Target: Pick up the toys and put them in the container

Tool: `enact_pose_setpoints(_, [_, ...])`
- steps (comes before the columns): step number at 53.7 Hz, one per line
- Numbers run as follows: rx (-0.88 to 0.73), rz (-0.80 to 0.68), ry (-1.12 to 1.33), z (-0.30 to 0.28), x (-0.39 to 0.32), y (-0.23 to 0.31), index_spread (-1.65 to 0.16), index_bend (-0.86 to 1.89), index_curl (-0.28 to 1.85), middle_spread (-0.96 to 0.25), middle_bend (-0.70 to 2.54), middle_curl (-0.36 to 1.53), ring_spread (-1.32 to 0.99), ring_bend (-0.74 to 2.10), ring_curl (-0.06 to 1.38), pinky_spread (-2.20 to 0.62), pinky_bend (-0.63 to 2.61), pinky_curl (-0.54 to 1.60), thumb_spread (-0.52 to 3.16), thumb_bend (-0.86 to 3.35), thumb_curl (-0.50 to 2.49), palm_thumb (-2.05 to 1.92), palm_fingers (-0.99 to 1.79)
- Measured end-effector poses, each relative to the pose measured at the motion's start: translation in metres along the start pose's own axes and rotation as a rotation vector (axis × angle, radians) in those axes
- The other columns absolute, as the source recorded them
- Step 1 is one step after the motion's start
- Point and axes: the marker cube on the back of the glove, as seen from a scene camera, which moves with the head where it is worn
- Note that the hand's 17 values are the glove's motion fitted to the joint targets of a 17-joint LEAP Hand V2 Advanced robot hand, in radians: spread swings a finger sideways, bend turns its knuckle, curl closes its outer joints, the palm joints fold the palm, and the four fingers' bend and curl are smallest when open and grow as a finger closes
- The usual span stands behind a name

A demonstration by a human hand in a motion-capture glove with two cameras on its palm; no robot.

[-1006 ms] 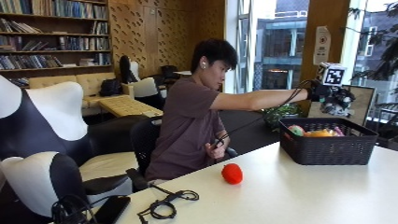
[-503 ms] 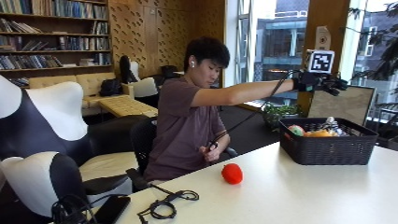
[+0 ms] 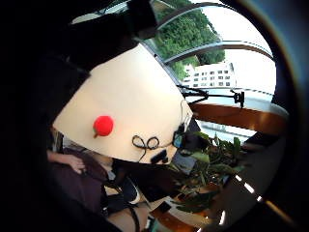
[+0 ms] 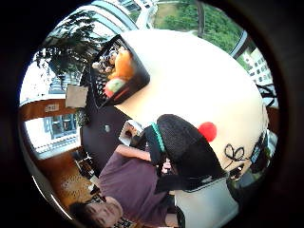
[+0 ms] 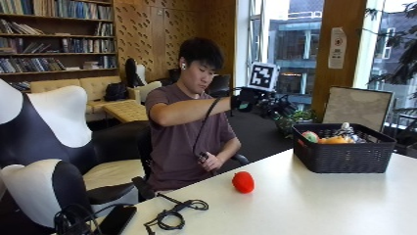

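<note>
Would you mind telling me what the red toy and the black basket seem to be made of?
The red toy looks soft and matte, perhaps foam or plush; no shine shows. The black basket looks like moulded plastic imitating weave, given its regular ribbed lattice walls and stiff rim.

Person in a maroon tee, one hand gloved

The short-sleeved shirt is plain dark maroon; a small white earbud sits in the ear, the hair is short and dark. The right hand wears a black glove; the other is bare.
</note>
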Motion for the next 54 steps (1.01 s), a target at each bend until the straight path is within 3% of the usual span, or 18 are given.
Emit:
enact_pose_setpoints(7, [0.036, 0.064, -0.024, 0.072, 0.029, 0.029, -0.21, 0.08, 0.19, 0.01, 0.14, 0.26, 0.03, 0.25, 0.48, 0.07, 0.98, 0.37, 1.28, -0.03, 0.32, -0.02, -0.23])
enact_pose_setpoints(24, [0.044, -0.064, -0.064, 0.251, -0.024, 0.065, -0.22, 0.1, 0.18, -0.02, 0.15, 0.25, 0.0, 0.31, 0.48, 0.06, 0.98, 0.36, 1.3, -0.02, 0.3, -0.02, -0.16])
enact_pose_setpoints(29, [0.135, -0.156, 0.001, 0.269, -0.029, 0.066, -0.23, 0.13, 0.19, -0.02, 0.16, 0.25, 0.0, 0.3, 0.48, 0.05, 0.97, 0.36, 1.3, -0.02, 0.29, -0.02, -0.1])
enact_pose_setpoints(32, [0.226, -0.258, 0.079, 0.272, -0.023, 0.065, -0.24, 0.16, 0.2, -0.03, 0.17, 0.26, -0.03, 0.41, 0.5, 0.03, 1.0, 0.37, 1.31, -0.02, 0.29, -0.01, 0.09])
enact_pose_setpoints(36, [0.301, -0.174, -0.015, 0.271, -0.031, 0.061, -0.25, 0.22, 0.22, -0.04, 0.2, 0.27, -0.08, 0.48, 0.48, -0.06, 1.02, 0.35, 1.37, 0.02, 0.3, 0.05, 0.36])
enact_pose_setpoints(38, [0.324, -0.119, -0.086, 0.271, -0.038, 0.059, -0.25, 0.19, 0.22, -0.04, 0.18, 0.27, -0.09, 0.49, 0.48, -0.07, 1.01, 0.34, 1.37, 0.01, 0.3, 0.04, 0.31])
enact_pose_setpoints(40, [0.352, -0.11, -0.132, 0.272, -0.04, 0.056, -0.25, 0.22, 0.24, -0.05, 0.19, 0.27, -0.13, 0.56, 0.5, -0.15, 1.07, 0.35, 1.45, 0.07, 0.31, 0.12, 0.55])
enact_pose_setpoints(48, [0.467, -0.143, -0.224, 0.271, -0.043, 0.043, -0.25, 0.19, 0.26, -0.12, 0.3, 0.34, -0.25, 0.72, 0.56, -0.28, 1.05, 0.37, 1.48, 0.24, 0.44, 0.48, 0.77])
enact_pose_setpoints(54, [0.657, -0.246, -0.096, 0.267, -0.057, 0.049, -0.29, 0.34, 0.32, -0.2, 0.45, 0.41, -0.33, 0.74, 0.59, -0.33, 0.98, 0.37, 1.32, 0.27, 0.56, 0.63, 0.98])
